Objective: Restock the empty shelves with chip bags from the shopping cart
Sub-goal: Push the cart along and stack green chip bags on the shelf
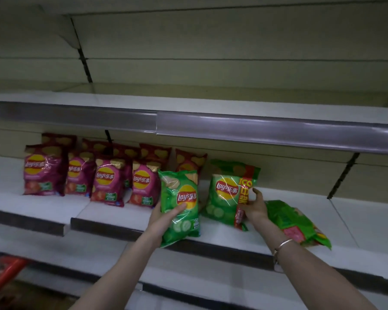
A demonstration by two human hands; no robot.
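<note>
Within both hands [162, 218] [254, 206], green chip bags [184, 224] [224, 198]

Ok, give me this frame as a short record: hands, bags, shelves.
left hand: grips small green bag, upright, over the front edge of the shelf
right hand: holds striped green bag by its right edge; bag stands on the shelf
flat green bag: lies on the shelf, right of the right hand
pink bags: stand in rows on the left part of the shelf
upper shelf: no bags visible
</note>
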